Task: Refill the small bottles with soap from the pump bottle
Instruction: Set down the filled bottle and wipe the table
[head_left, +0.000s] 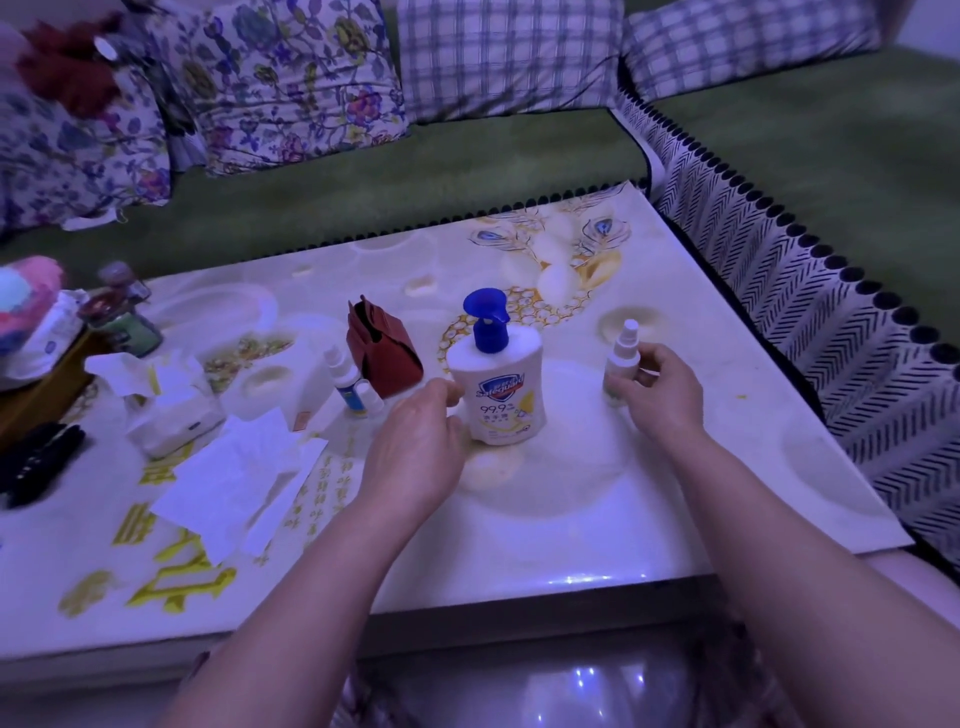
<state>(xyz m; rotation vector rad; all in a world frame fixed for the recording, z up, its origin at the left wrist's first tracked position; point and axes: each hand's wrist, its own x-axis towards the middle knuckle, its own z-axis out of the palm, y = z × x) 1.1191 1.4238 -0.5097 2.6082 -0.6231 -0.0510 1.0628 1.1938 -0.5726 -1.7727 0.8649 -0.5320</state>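
pump bottle (501, 395): stands upright at centre frame on the table (675, 493). blue pump head (485, 314) is fitted, nozzle pointing toward the right of the frame. no soap visible at the nozzle.

right hand (662, 395): right of centre, fingers and thumb curled round the lower body of a small spray bottle (625, 356). the bottle is upright with its white spray top on, base at or near the table surface. fill level not readable.

left hand (415, 441): just left of the pump bottle's lower body, fingers curled toward it and seemingly touching its side. whether it actually grips the bottle cannot be told from this angle.

two further small bottles (343, 371) stand together left of centre, beside a red pouch (382, 351). their tops appear fitted; fill level not readable.

also noted: tissue pack (166, 415) and loose tissue sheets (234, 478) at the left of the frame.

assessment: the task appears to be at an early stage. no small bottle is open, none sits under the nozzle, and no transfer of soap is in evidence. outstanding, in my judgement: take the spray top off the held bottle, bring its neck under the nozzle, pump, recap, then repeat for the other two. the narrow necks suggest a spill risk; tissues are within reach.
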